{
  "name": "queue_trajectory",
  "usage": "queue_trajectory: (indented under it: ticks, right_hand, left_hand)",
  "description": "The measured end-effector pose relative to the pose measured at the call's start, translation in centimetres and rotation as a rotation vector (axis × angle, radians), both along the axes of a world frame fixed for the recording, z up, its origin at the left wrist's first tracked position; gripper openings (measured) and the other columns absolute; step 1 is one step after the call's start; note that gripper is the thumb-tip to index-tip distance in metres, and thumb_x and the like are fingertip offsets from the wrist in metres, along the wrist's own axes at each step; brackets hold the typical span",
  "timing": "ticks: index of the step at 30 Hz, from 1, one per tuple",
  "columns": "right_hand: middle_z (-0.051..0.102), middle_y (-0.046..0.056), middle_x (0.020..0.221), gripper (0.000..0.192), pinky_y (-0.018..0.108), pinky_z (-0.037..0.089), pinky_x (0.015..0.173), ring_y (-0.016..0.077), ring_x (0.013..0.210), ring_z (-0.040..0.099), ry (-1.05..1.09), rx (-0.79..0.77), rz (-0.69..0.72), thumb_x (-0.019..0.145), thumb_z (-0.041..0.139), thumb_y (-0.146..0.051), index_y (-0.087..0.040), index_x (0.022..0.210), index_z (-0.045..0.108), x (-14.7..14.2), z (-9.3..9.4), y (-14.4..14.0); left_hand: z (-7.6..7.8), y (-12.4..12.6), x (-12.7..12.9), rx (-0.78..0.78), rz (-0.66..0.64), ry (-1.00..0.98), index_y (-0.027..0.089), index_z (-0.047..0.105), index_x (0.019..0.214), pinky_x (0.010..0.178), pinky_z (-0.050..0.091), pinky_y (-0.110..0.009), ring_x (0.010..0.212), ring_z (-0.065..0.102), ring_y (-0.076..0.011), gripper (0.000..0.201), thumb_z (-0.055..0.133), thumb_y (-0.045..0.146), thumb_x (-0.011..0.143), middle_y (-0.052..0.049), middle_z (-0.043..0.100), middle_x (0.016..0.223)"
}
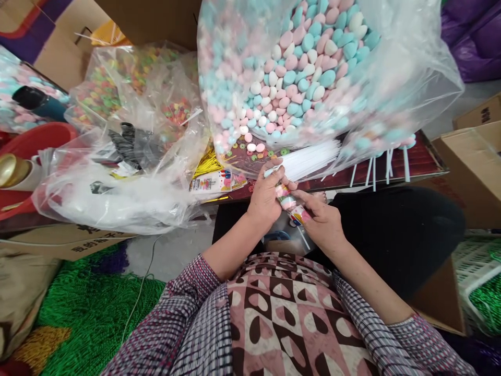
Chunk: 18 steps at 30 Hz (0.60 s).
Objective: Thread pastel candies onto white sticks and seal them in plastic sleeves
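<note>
Both hands are on a clear-wrapped stick of pastel candies [287,201], held slantwise over my lap. My left hand [266,192] grips its upper end, with a pale blue candy [269,172] at the fingertips. Lower down, my right hand [324,215] has its fingers closed on the wrapper, close to a printed patch. A thin white stick pokes out at the bottom. Just beyond my hands lies a bundle of white sticks [311,161] on the dark red table [240,194]. Printed wrappers [217,181] are left of my left hand.
A large clear bag of pink, blue and white candies [301,78] covers the back of the table. Left of it are a bag of ring candies [102,86], a crumpled plastic bag [113,201] and a red basin [43,137]. Candy-topped sticks [373,172] overhang the right edge.
</note>
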State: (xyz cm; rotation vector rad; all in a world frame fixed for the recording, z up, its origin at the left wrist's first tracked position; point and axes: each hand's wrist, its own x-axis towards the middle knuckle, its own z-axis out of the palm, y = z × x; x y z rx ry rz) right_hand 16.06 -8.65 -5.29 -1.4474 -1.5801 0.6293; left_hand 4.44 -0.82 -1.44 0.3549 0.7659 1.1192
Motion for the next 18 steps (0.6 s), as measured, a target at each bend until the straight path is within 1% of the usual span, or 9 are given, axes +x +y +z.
queue_trajectory:
  ticks: [3, 5, 7, 9, 13, 15, 18]
  right_hand:
    - [0.074, 0.005, 0.115, 0.043, 0.037, 0.056, 0.092, 0.0226, 0.099, 0.072, 0.035, 0.014, -0.012, 0.079, 0.056, -0.012, -0.022, 0.119, 0.068, -0.3, -0.1, 0.3]
    - [0.076, 0.005, 0.110, 0.035, 0.037, 0.056, 0.090, 0.0228, 0.096, 0.072, 0.048, 0.005, -0.024, 0.080, 0.060, -0.015, -0.022, 0.113, 0.070, -0.5, 0.0, 0.7]
    - [0.077, 0.004, 0.105, 0.029, 0.036, 0.057, 0.087, 0.0225, 0.091, 0.073, 0.064, -0.014, -0.036, 0.081, 0.063, -0.020, -0.022, 0.109, 0.071, -0.6, 0.1, 1.0]
    - [0.077, 0.004, 0.105, 0.029, 0.035, 0.058, 0.085, 0.0220, 0.090, 0.073, 0.077, -0.007, -0.035, 0.081, 0.065, -0.022, -0.022, 0.109, 0.071, -0.7, 0.3, 1.3]
    - [0.075, 0.004, 0.112, 0.032, 0.035, 0.056, 0.090, 0.0215, 0.098, 0.072, 0.071, 0.005, 0.019, 0.084, 0.061, -0.023, -0.024, 0.115, 0.070, -0.6, 0.9, 1.0]
    - [0.075, 0.004, 0.113, 0.032, 0.036, 0.055, 0.092, 0.0214, 0.100, 0.071, 0.060, -0.016, 0.034, 0.088, 0.058, -0.025, -0.024, 0.118, 0.070, -0.4, 1.2, 0.7]
    - [0.078, 0.003, 0.102, 0.029, 0.038, 0.056, 0.091, 0.0209, 0.091, 0.073, 0.089, -0.063, 0.028, 0.091, 0.056, -0.029, -0.025, 0.115, 0.072, -0.1, 1.8, 0.1]
  left_hand:
    - [0.0, -0.4, 0.1, 0.008, -0.011, 0.011, 0.024, 0.059, 0.101, 0.048, 0.041, -0.017, 0.048, 0.056, -0.0080, 0.031, 0.074, 0.024, 0.074, 0.008, 0.050, 0.056]
    - [0.1, -0.6, 0.1, 0.007, -0.002, 0.021, 0.024, 0.059, 0.101, 0.045, 0.038, -0.016, 0.048, 0.056, -0.0079, 0.032, 0.074, 0.025, 0.073, 0.008, 0.050, 0.056]
    - [0.2, -0.7, 0.2, 0.004, 0.020, 0.025, 0.025, 0.058, 0.099, 0.045, 0.038, -0.016, 0.048, 0.056, -0.0082, 0.032, 0.075, 0.025, 0.073, 0.008, 0.049, 0.055]
    - [0.3, -0.6, 0.4, 0.004, 0.043, 0.029, 0.024, 0.058, 0.098, 0.046, 0.039, -0.017, 0.047, 0.055, -0.0081, 0.030, 0.075, 0.025, 0.073, 0.009, 0.048, 0.054]
    - [0.4, 0.2, 0.4, 0.009, 0.088, 0.032, 0.022, 0.058, 0.094, 0.052, 0.045, -0.020, 0.040, 0.046, -0.0047, 0.022, 0.072, 0.024, 0.077, 0.011, 0.046, 0.052]
    - [0.6, 0.9, 0.0, 0.010, 0.102, 0.041, 0.022, 0.058, 0.090, 0.051, 0.044, -0.020, 0.037, 0.040, -0.0034, 0.016, 0.071, 0.024, 0.080, 0.011, 0.043, 0.051]
    - [1.2, 1.9, -0.8, 0.033, 0.139, 0.044, 0.022, 0.059, 0.087, 0.047, 0.039, -0.019, 0.036, 0.036, -0.0030, 0.013, 0.070, 0.025, 0.081, 0.011, 0.040, 0.049]
